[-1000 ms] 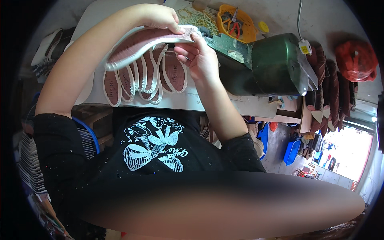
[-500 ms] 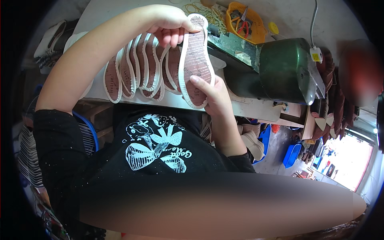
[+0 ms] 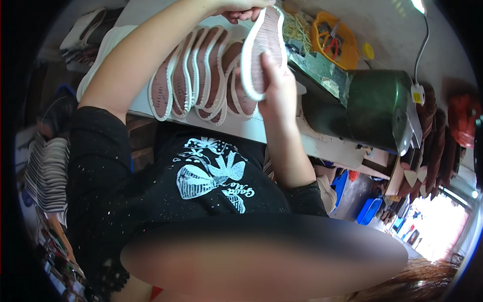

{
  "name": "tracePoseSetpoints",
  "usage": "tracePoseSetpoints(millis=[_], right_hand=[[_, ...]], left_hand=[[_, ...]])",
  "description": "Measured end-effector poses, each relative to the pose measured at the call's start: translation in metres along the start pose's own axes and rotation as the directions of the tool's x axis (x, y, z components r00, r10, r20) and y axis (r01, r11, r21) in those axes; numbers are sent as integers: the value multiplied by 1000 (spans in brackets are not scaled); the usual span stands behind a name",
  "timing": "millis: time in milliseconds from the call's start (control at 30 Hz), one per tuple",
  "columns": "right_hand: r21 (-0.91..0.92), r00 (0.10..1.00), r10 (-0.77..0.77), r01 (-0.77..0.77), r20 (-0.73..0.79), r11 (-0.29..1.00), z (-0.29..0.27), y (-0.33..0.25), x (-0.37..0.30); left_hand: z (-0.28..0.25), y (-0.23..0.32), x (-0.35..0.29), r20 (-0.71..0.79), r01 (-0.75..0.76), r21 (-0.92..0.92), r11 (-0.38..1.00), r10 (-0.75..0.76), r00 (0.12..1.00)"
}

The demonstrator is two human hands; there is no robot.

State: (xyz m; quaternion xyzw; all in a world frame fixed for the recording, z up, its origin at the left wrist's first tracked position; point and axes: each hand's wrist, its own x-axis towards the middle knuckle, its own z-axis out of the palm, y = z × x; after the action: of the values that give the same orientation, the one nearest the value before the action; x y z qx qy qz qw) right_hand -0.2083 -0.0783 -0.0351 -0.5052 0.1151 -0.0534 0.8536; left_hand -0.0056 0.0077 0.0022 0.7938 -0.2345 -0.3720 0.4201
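Note:
Above the table's edge I hold up a shoe sole (image 3: 265, 43), its brownish face lined with stitch rows and its rim white and gathered. The fingers of my left hand (image 3: 245, 10) grip its far end, partly cut off by the picture's top edge. My right hand (image 3: 279, 93) clasps the near right side, thumb laid over the brown face. Left of the held sole, several similar soles (image 3: 188, 75) lie overlapped in a row on the pale table (image 3: 241, 129).
Right of my hands stands a dark green machine (image 3: 377, 103). Behind it, a yellow basket (image 3: 316, 38) holds red-handled tools, with tangled pale strands (image 3: 297, 32) alongside. A grey cable (image 3: 421, 55) hangs at the right. Striped stacked pieces (image 3: 48, 173) stand at far left; a blue bin (image 3: 370, 210) sits lower right.
The sole and both hands have shifted up and to the right in view, the sole tilting more. The table and machine have also shifted right as the view turned. Both hands keep their hold.

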Motion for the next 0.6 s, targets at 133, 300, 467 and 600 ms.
tracePoseSetpoints(millis=[133, 300, 467, 600], right_hand=[[-124, 994, 6, 8, 108, 992, 45, 20, -46], [-878, 841, -376, 462, 389, 127, 34, 77, -19], [-784, 786, -373, 587, 493, 201, 38, 76, -40], [-801, 832, -294, 543, 471, 252, 37, 75, -41]], left_hand=[[-46, -43, -53, -213, -62, -223, 973, 13, 977], [-53, -163, -158, -775, 468, 479, 743, 107, 623], [-4, -183, -198, -834, 770, 494, 405, -31, 551], [-20, -187, -199, -818, 766, 386, 513, -193, 542]])
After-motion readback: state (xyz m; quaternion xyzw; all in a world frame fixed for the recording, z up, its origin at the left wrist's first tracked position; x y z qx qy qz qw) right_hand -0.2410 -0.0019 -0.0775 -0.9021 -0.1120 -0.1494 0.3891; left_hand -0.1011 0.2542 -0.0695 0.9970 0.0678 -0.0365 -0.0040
